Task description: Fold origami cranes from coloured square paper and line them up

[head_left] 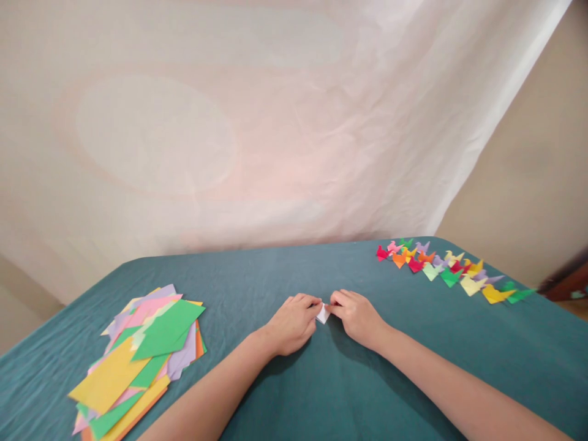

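The left hand [294,321] and right hand [356,315], fingers bent inward from either side, meet at a small white paper [323,315] on the teal tablecloth [248,275], each apparently pinching it, fingertips covering its far part. A loose pile of coloured sheets [168,331] lies left of that paper; folded paper birds [451,277] sit in rows beyond it to the right.

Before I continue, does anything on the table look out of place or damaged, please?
Nothing visible looks spilled or damaged. Only the paper pile at left is untidy: its sheets lie at mixed angles, whereas the folded birds at right stand in rows.
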Available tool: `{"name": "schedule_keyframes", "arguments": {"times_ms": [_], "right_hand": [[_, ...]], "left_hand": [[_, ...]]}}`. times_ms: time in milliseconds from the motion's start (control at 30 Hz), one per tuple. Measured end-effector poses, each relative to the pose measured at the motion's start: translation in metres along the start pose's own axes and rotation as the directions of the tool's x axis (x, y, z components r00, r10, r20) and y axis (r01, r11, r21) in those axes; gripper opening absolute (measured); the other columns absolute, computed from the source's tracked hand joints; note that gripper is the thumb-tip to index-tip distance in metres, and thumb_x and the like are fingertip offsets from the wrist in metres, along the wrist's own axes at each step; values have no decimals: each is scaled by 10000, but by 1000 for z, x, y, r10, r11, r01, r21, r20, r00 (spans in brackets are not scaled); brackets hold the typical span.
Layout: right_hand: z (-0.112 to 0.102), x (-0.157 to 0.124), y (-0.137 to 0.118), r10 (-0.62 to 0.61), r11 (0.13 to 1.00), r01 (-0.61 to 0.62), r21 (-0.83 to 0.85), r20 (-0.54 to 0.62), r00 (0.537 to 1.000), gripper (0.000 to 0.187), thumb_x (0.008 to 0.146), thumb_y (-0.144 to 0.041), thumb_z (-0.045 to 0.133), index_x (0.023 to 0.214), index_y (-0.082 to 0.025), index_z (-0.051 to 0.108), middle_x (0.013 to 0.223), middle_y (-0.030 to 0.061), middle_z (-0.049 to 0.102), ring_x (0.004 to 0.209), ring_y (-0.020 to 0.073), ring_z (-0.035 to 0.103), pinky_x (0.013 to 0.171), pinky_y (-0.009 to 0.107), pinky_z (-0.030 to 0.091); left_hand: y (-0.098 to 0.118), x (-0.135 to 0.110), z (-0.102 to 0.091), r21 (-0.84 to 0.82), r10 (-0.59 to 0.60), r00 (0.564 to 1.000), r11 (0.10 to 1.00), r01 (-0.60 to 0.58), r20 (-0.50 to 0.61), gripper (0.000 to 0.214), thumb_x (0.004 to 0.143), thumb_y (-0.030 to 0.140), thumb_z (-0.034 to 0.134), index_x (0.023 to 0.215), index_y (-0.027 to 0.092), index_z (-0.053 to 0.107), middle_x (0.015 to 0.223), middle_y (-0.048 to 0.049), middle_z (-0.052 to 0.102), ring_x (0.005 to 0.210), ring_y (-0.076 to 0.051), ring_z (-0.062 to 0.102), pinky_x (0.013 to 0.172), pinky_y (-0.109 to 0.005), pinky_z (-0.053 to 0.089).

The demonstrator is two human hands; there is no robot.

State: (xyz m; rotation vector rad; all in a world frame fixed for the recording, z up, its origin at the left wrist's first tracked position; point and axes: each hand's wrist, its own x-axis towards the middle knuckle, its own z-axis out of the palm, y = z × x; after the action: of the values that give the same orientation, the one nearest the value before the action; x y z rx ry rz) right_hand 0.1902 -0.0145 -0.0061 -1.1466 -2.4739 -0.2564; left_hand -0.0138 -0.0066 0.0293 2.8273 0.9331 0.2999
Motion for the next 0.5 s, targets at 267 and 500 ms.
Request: {"name": "schedule_keyframes", "arguments": {"times_ms": [267, 500], "right_hand": [[-7, 8, -15, -78, 987, 90, -131, 92, 993, 215, 881, -108, 441, 777, -137, 627, 807, 73, 564, 760, 185, 466, 638, 317, 357], [-14, 7, -19, -118, 988, 132, -83, 161, 980, 231, 875, -116, 431, 780, -153, 638, 826, 67, 590, 767, 184, 473, 643, 313, 375]], "left_hand": [[1, 0, -2, 14, -3, 1000, 1000, 3, 12, 330, 865, 191, 347, 1141, 235, 522, 1204, -52, 501, 1101, -217, 433, 920, -367, 347], [-3, -1, -3, -24, -1, 1000, 1000, 2, 23, 354, 862, 181, 351, 1164, 264, 515, 1209, -43, 491, 1090, -214, 428, 915, -370, 346]]}}
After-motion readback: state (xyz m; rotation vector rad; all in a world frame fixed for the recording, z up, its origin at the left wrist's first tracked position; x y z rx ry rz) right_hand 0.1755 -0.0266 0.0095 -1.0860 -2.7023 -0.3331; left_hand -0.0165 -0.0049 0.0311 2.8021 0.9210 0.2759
